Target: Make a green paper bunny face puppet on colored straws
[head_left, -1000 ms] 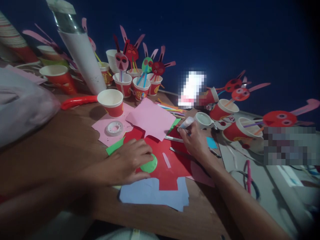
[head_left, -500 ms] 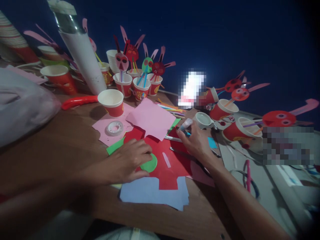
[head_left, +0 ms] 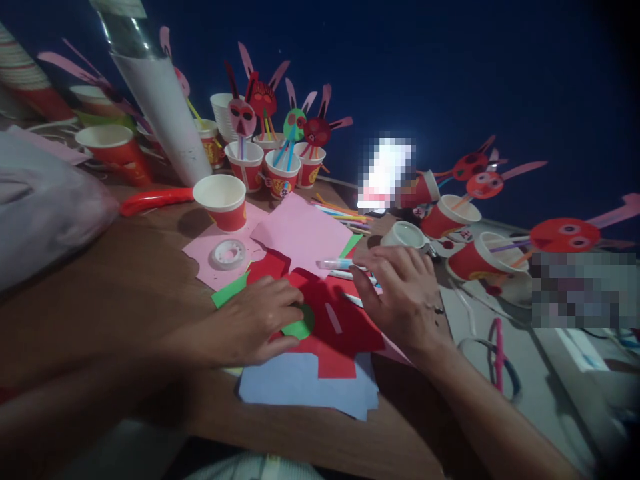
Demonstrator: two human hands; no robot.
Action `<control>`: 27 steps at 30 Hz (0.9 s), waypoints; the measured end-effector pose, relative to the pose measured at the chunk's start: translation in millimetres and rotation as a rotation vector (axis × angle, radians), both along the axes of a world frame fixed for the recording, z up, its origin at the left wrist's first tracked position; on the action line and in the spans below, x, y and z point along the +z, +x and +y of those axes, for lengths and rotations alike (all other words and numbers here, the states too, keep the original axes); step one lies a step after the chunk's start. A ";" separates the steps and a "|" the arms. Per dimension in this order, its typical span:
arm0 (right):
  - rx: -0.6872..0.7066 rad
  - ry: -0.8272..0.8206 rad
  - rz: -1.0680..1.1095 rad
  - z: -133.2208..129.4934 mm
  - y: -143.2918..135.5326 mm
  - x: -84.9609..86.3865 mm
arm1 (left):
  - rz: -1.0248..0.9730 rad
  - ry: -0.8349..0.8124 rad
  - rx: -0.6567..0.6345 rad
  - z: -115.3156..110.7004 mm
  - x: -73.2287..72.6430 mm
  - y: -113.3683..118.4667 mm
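A green paper circle lies on red paper, its left part under the bent fingers of my left hand. My right hand is closed at the fingertips round the right end of a clear tube, which points left over the edge of pink paper. Slim white-and-blue tools lie just below the tube. A small pink paper strip rests right of the circle, above a red paper piece that overlaps light blue sheets.
A tape roll and a paper cup stand at the left. Cups with paper rabbit heads line the back and right. There are also coloured sticks, a small bowl, a tall flask and a plastic bag.
My right hand has moved nearer, and the tube has swung from slanting upward to pointing left. The left hand stays over the green circle.
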State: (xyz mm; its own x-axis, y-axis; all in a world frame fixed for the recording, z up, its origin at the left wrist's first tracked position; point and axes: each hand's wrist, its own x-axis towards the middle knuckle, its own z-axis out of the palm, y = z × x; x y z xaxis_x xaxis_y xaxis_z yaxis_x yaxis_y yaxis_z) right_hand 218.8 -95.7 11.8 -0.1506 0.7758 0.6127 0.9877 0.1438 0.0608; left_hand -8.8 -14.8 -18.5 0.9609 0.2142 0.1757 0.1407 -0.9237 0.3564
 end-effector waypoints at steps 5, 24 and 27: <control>-0.078 -0.024 -0.032 1.9 2.3 -0.8 | 0.028 -0.007 -0.002 -0.3 0.3 0.7; 0.092 -0.366 0.306 11.4 -0.5 -21.3 | -0.306 -0.012 0.003 1.8 -1.7 2.1; 0.096 -0.554 0.356 7.9 -5.5 -16.0 | -0.302 -0.197 0.112 0.8 8.3 1.9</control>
